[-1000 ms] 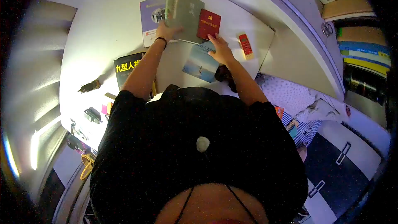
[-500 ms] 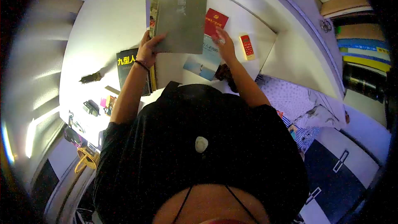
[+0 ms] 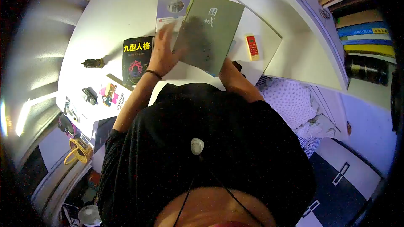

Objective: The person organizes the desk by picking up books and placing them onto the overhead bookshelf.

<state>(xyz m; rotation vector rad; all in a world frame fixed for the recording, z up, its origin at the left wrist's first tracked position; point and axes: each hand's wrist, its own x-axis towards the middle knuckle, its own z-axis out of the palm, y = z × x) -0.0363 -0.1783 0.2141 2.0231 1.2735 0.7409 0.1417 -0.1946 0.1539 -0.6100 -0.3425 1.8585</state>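
A grey book with white Chinese characters on its cover is raised and tilted over the white table. My right hand is at its lower right edge, supporting it from beneath; the book hides its fingers. My left hand is at the book's left side with fingers spread, its thumb close to the cover; whether it touches cannot be made out. Just beyond the left hand lies a purple book with an oval picture. Left of that hand is a black book with yellow characters.
A cream remote with a red face lies to the right on the white table. At the left are a dark spiky object, a black clip-like object and a white book. Shelved books stand at far right.
The grey book has moved right and tilted, covering the red and light-blue books. The purple book now lies on the table. My left hand has opened; my right hand has gone under the grey book.
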